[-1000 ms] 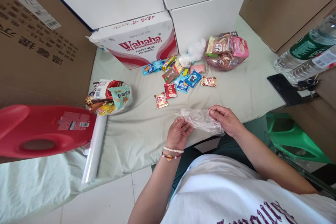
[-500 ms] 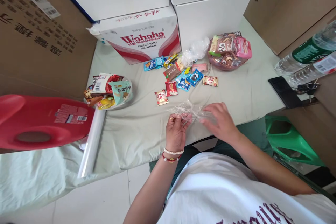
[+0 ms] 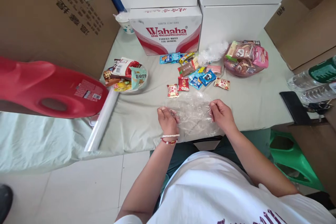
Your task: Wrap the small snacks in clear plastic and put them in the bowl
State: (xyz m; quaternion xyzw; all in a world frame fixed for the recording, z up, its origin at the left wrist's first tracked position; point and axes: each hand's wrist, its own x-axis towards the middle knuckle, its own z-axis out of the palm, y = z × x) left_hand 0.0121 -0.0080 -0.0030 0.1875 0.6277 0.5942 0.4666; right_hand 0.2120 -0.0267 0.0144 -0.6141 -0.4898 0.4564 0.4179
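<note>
Stretched between my two hands is a clear, crinkled plastic bag [image 3: 195, 113], spread wide just above the table's front edge. My left hand [image 3: 168, 119] pinches its left side, wearing bead bracelets at the wrist. Closed on the right side is my right hand [image 3: 222, 114], thumb against fingers. Beyond the bag lie loose wrapped snacks: a cream packet [image 3: 172, 91], a red packet [image 3: 183, 84], a blue packet [image 3: 208, 77], a brown packet [image 3: 186, 69] and another cream packet [image 3: 222, 83]. A crumpled clear plastic bundle [image 3: 213, 52] rests behind them.
A snack-filled bowl [image 3: 143, 85] stands left, a second filled bowl [image 3: 231, 71] right. A red jug [image 3: 52, 87] and a plastic film roll [image 3: 101, 122] lie at left. Behind is a Wahaha carton [image 3: 168, 35]; a phone [image 3: 295, 107] and bottles [image 3: 301, 79] are right.
The bunched plastic bag has been spread open. My right hand has come to grip its right side, and my hands are farther apart. The camera view has shifted left.
</note>
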